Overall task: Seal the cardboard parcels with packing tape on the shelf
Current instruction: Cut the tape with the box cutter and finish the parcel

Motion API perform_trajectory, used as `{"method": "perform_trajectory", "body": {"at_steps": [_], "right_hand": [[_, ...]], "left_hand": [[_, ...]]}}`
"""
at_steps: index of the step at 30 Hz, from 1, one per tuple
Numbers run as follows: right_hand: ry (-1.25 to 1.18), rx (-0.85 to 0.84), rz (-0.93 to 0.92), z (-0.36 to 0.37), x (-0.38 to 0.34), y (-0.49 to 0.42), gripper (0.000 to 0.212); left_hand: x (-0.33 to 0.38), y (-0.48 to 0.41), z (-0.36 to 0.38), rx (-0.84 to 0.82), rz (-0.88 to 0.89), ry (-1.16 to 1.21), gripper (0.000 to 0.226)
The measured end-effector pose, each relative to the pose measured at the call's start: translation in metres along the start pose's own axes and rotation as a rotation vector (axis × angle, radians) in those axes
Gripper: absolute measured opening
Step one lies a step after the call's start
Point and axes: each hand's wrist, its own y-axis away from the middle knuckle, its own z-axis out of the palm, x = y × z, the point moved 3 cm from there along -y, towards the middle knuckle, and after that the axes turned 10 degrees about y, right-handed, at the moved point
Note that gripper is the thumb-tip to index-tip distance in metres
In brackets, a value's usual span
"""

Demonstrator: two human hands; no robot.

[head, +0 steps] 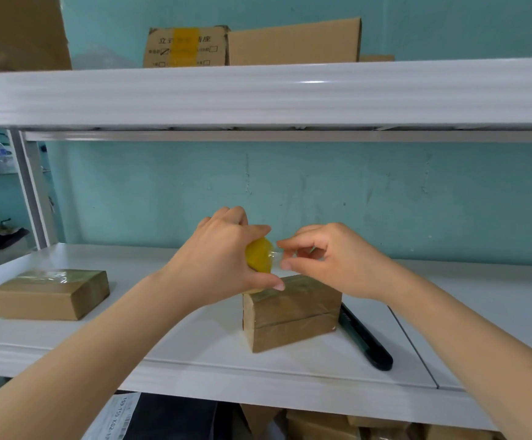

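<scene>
Gripping the roll of yellow packing tape (259, 256), the left hand (223, 258) has its fingers and thumb curled round the roll and holds it just above the top left corner of the central parcel (293, 312). The right hand (331, 258) sits just beside the roll, with thumb and forefinger pinched on the clear free end of the tape (276, 256); its other fingers are curled. The central parcel stands on the white shelf (195, 344) directly below both hands, and its faces show a glossy tape covering. A black utility knife (366, 338) lies on the shelf against the parcel's right side. A second parcel (48, 295) lies flat well apart to the left, with tape across its top. Above, the upper shelf (258, 93) carries a printed carton (185, 47) with a yellow tape strip, just beside a plain carton (293, 42). A teal wall (385, 201) stands behind.
</scene>
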Motion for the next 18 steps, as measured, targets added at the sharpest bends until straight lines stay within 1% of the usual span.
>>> {"method": "perform_trajectory", "body": {"at_steps": [2, 5, 7, 10, 14, 17, 18], "right_hand": [[-0.079, 0.033, 0.015, 0.0013, 0.0006, -0.0004, 0.020], [-0.188, 0.152, 0.064, 0.0016, 0.0039, -0.0007, 0.014], [-0.199, 0.191, 0.091, 0.0025, 0.0063, -0.0008, 0.012], [-0.179, 0.191, 0.090, 0.0037, 0.0059, -0.0005, 0.013], [-0.188, 0.167, 0.065, 0.0035, 0.0047, 0.0010, 0.033], [-0.102, 0.148, 0.046, 0.0039, 0.0005, 0.0022, 0.041], [-0.082, 0.118, 0.047, 0.0045, -0.0008, 0.0024, 0.049]], "left_hand": [[0.0014, 0.0003, -0.0005, -0.009, -0.021, 0.005, 0.086], [0.0033, 0.0005, -0.0019, -0.020, -0.063, 0.012, 0.092], [0.0038, 0.0007, -0.0018, -0.029, -0.096, 0.028, 0.087], [0.0033, 0.0019, -0.0016, -0.028, -0.094, 0.031, 0.080], [0.0004, 0.0029, -0.0010, -0.036, -0.106, 0.016, 0.081], [0.0007, 0.0041, -0.0020, -0.024, -0.097, 0.028, 0.091], [0.0007, 0.0044, -0.0027, -0.009, -0.086, 0.042, 0.095]]}}
